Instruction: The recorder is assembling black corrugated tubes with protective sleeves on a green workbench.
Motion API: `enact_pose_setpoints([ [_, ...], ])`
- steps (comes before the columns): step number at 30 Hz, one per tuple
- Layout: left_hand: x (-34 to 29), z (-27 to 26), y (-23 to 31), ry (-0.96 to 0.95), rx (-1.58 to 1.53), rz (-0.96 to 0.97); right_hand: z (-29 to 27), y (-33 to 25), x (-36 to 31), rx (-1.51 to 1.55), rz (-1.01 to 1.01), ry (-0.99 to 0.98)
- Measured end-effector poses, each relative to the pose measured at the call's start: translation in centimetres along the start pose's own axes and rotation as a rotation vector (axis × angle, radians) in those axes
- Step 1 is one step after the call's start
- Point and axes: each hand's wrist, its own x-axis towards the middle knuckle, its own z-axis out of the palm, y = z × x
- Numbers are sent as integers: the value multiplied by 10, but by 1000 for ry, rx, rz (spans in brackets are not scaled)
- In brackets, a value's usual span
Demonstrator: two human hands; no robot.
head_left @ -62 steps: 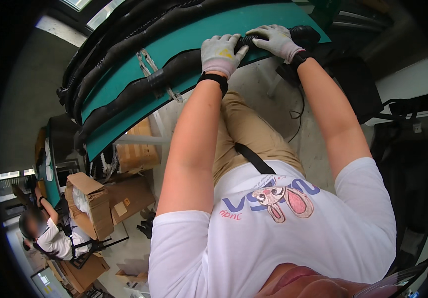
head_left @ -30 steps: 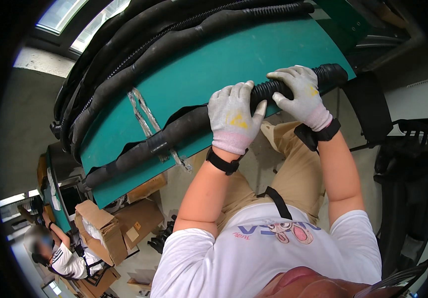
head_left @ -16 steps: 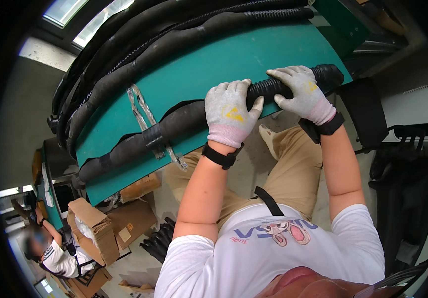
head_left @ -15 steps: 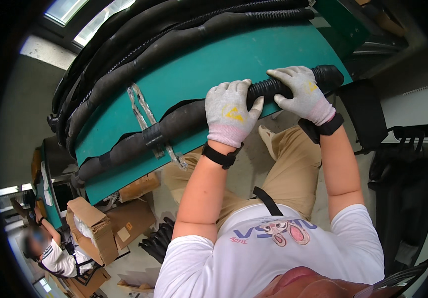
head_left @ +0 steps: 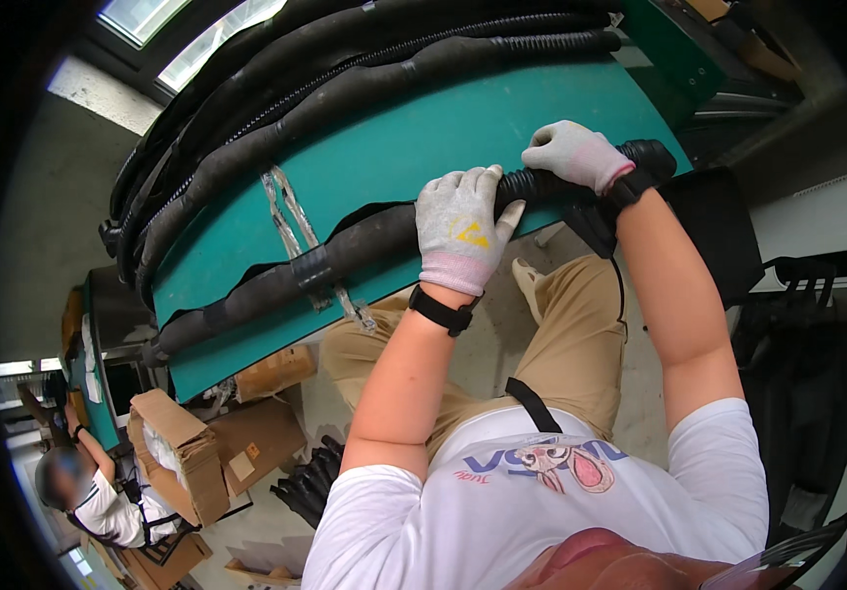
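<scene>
A long black hose, wrapped in dark sleeving, lies along the near edge of the green tabletop. Its bare ribbed part shows at the right, ending in a thicker black end piece. My left hand, in a grey-white glove with a pink cuff, grips the hose where sleeving meets ribs, thumb on the near side. Over the ribbed part, my right hand, gloved alike, has its fingers curled closed; what they hold, if anything, is hidden. Black bands circle both wrists.
More wrapped black hoses curve along the table's far side. Silvery strips cross the tabletop under the hose. Cardboard boxes stand on the floor at the left, where another person sits. A black chair is at the right.
My right hand has let go of its wrap around the ribbed part, lifted slightly left and curled its fingers closed. My left hand keeps its hold on the hose.
</scene>
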Motion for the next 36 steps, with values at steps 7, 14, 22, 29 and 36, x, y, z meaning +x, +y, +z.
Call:
enact_pose_setpoints([
  [7,4,-4,0,-30,-3,-35,-1,14,-5,142,-196,-53],
  [14,5,-4,-3,-119,10,-42,38,21,-57,-120,-537,526],
  [22,0,0,2,-73,92,-63,43,11,-58,-65,-442,542],
  [29,5,-6,2,-165,56,-118,25,-6,-31,27,-36,309],
  [36,11,-14,-7,-233,-21,-92,26,1,-40,-3,-269,335],
])
